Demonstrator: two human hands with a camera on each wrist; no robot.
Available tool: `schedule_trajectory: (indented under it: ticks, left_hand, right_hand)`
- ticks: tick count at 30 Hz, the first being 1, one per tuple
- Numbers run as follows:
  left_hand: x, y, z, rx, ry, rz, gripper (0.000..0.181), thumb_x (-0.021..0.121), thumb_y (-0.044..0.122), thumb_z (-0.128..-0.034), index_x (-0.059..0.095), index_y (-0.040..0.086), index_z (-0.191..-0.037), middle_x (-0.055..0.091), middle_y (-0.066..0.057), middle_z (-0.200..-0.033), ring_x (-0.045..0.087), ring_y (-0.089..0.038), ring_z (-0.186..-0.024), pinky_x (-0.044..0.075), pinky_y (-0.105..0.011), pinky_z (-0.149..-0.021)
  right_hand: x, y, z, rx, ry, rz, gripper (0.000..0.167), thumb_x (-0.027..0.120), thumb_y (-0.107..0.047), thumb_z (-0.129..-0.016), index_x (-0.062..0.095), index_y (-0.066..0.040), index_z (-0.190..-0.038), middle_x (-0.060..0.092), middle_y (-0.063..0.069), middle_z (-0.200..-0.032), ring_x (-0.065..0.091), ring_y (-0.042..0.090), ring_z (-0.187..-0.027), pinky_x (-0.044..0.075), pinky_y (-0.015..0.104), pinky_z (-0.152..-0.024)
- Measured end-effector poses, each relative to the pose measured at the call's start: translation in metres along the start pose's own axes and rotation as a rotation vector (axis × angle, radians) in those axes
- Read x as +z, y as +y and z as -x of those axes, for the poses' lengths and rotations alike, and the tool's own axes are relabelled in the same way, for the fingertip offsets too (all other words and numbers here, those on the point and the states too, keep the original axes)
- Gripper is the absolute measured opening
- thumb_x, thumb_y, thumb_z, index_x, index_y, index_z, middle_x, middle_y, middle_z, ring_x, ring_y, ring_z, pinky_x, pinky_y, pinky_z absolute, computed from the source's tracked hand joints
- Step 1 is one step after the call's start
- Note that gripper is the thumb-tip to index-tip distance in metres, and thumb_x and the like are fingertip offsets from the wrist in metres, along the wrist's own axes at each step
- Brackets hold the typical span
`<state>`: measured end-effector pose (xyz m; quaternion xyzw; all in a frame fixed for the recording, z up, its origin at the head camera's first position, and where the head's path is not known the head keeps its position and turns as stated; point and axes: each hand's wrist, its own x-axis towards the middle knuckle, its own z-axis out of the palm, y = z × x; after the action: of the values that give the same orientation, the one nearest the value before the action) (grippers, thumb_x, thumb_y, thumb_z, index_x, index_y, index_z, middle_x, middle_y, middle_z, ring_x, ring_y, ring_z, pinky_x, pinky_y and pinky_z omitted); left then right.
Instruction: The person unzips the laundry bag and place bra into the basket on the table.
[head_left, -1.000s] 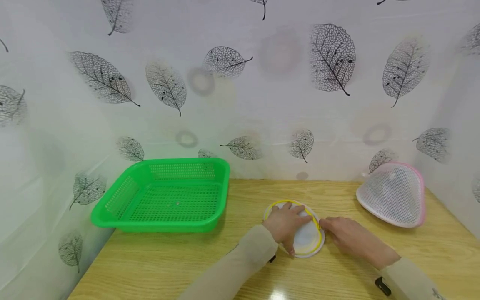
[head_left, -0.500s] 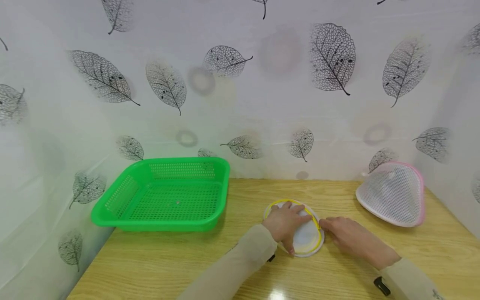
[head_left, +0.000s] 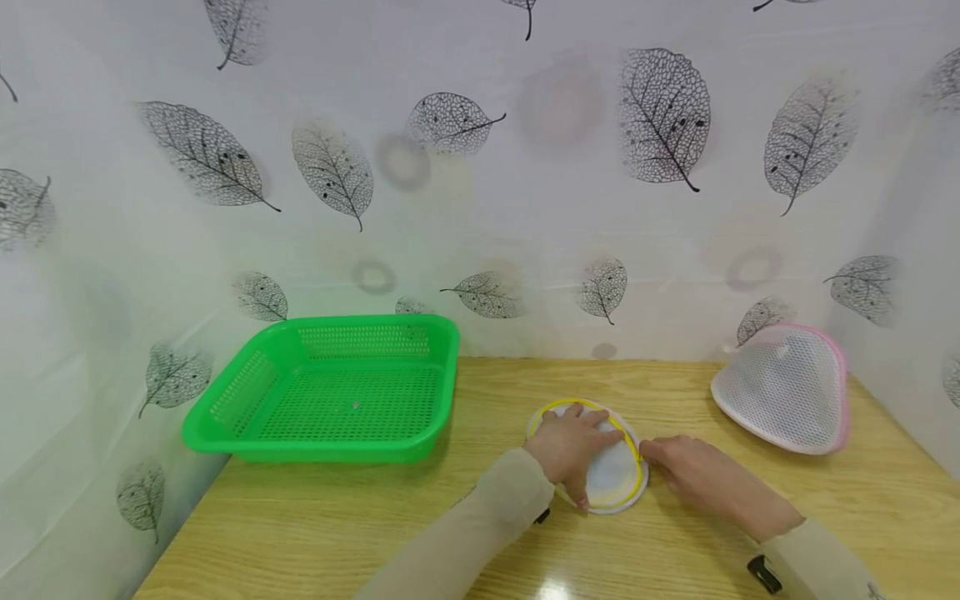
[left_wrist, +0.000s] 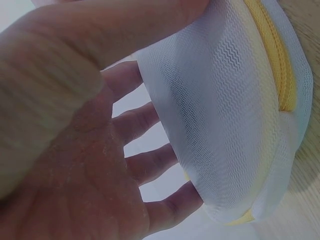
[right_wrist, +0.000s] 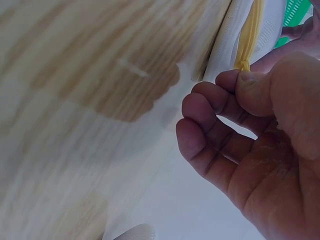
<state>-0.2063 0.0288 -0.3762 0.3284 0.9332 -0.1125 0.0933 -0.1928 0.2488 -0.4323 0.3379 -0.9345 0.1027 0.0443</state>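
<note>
Next to no movement since the earlier frame: both hands and every item keep their places. Left hand (head_left: pixel 568 447) spread, fingers fanned over the left part of a flattish round pouch of white mesh cloth (head_left: pixel 611 477), which lies on the pale wood-grain surface (head_left: pixel 300 533), near and right of centre. In the left wrist view the pouch's mesh bulges between thumb and fingers, fingertips touching its edge. Right hand (head_left: pixel 693 471) at the pouch's right edge, thumb and forefinger pinching the narrow end of a yellow fabric band (right_wrist: pixel 248 40) (which runs round the pouch just inside its rim); the other fingers curl in beside them.

Far left: a green rectangular plastic basket (head_left: pixel 315 451) with perforated walls and base, a tiny pale speck (head_left: pixel 356 405) within (too small to identify). Far right, well apart from the pouch: a white mesh bag with pink edging (head_left: pixel 783 392), tilted up. Beige sleeves (head_left: pixel 480 518) on both arms. Behind, a whitish hanging sheet with dark leaf prints (head_left: pixel 525 217).
</note>
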Motion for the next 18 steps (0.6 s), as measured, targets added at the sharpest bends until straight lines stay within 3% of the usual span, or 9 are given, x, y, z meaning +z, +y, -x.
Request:
schedule_trajectory:
  ticks: [9,18]
  left_hand:
    - [-0.0012,-0.0006,0.0005,0.001,-0.003,0.009,0.111,0.096,0.055,-0.0594,0.039,0.048,-0.154,0.032,0.018,-0.165,0.039,-0.017,-0.147,0.047,-0.037,-0.104]
    - [-0.0004,-0.0012,-0.0007,0.005,-0.004,0.013,0.111,0.096,0.056,-0.0592,0.039,0.048,-0.154,0.032,0.018,-0.165,0.039,-0.018,-0.148,0.048,-0.038,-0.106]
  right_hand:
    - [-0.0008,-0.002,-0.0001,0.028,-0.006,-0.019,0.028,0.065,0.007,-0.084,0.058,-0.019,-0.087,0.057,-0.013,-0.076,0.046,0.001,-0.066,0.043,0.027,-0.055]
    - [-0.0005,0.0,0.0005,0.02,-0.009,-0.021,0.033,0.065,0.012,-0.076,0.059,-0.018,-0.088,0.055,-0.014,-0.076,0.043,0.001,-0.067,0.041,0.026,-0.056]
